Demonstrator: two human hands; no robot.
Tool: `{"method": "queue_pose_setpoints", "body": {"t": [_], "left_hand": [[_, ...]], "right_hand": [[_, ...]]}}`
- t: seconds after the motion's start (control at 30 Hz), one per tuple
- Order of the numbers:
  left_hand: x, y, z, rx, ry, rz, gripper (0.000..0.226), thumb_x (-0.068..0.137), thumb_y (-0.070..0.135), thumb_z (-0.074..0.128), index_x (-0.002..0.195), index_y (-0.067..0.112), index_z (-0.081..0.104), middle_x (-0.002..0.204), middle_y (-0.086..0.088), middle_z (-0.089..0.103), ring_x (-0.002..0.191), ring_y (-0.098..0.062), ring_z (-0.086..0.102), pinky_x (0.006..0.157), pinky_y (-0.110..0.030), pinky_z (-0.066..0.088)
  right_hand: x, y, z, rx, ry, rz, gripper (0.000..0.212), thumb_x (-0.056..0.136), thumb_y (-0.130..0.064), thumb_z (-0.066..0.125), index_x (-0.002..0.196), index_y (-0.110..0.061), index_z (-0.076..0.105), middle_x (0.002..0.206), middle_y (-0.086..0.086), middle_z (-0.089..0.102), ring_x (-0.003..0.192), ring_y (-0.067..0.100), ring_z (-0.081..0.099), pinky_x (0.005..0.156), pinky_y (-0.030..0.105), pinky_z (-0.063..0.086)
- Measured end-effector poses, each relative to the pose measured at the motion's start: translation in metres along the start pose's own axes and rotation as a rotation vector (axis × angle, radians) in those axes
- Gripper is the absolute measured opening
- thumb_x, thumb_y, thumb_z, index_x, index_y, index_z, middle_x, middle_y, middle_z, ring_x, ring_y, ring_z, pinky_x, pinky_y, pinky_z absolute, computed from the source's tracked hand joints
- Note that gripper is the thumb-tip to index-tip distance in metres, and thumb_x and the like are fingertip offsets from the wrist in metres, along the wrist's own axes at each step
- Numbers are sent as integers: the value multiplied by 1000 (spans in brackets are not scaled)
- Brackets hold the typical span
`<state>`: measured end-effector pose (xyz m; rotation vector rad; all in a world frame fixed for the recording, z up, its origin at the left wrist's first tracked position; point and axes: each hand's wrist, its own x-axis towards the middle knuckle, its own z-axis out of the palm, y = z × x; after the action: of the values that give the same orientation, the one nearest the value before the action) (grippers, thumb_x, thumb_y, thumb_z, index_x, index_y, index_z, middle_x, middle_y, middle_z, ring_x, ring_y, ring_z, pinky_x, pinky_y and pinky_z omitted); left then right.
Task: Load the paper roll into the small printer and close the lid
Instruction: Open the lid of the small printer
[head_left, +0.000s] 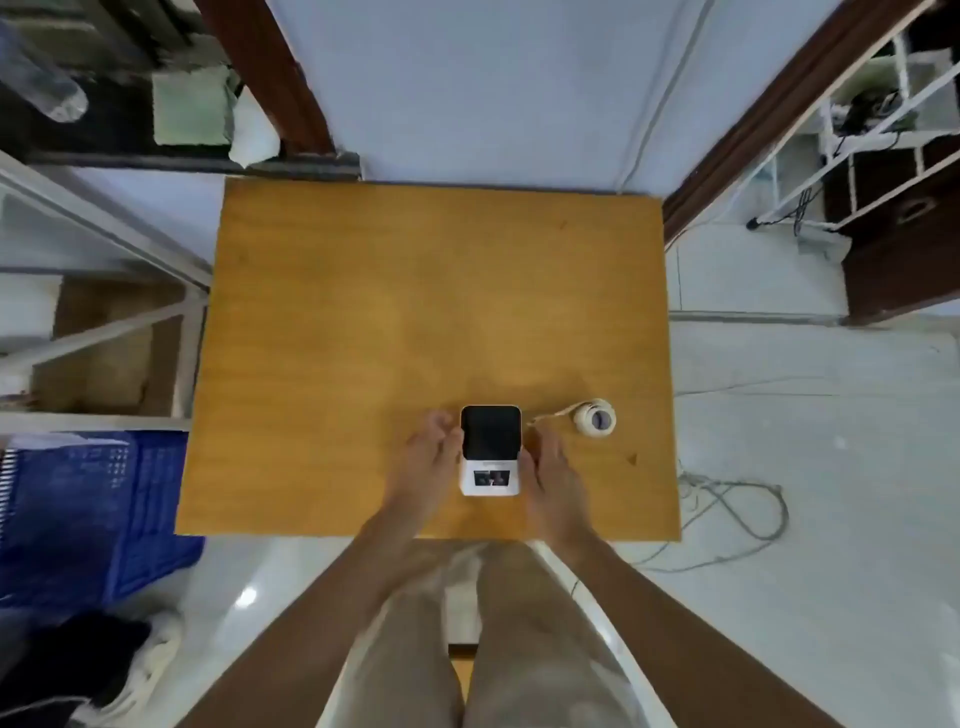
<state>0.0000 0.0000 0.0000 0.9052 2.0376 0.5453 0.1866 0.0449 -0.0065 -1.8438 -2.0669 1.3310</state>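
Note:
A small white printer (490, 451) with a black top lid stands near the front edge of the wooden table (363, 312). Its lid looks down. My left hand (428, 457) presses against the printer's left side, fingers curled. My right hand (548, 467) rests against its right side. A white paper roll (596, 419) lies on the table to the right of the printer, with a loose strip trailing toward my right hand. Neither hand touches the roll.
A blue plastic crate (93, 514) sits on the floor at the left, beside a metal shelf frame (104, 312). Loose cables (727, 514) lie on the floor to the right. A dark wooden cabinet (904, 244) stands at the far right.

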Motion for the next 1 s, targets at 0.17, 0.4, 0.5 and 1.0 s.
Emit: {"method": "queue_pose_setpoints", "body": {"t": [0.17,0.4,0.5,1.0], "left_hand": [[11,-35,31,208,200,256,55,101,51,29,137,18,53,78,8,61,64,-24,65,56,-34,48],[12,-57,55,204,404,388,61,104,58,24,117,11,62,63,3,59,48,-14,50,47,-25,36],[15,-63,58,201,403,444,60,104,58,25,113,10,60,65,1,62,48,-16,54,44,-27,39],[8,-88,67,-207,345,582,15,103,30,55,107,17,62,81,1,72,73,-13,67,70,-39,56]], "right_hand": [[17,22,19,-92,164,-215,36,105,-32,34,135,-19,50,113,0,67,80,22,63,64,38,52],[27,50,37,-94,329,-269,29,98,-20,45,122,-17,61,93,0,71,70,23,63,63,34,48],[27,58,40,-93,378,-291,21,99,-23,47,110,-17,64,73,-9,55,60,16,52,56,35,43],[26,87,48,-14,449,-557,17,102,-33,54,98,-25,68,71,-10,69,65,12,62,63,38,49]]}}
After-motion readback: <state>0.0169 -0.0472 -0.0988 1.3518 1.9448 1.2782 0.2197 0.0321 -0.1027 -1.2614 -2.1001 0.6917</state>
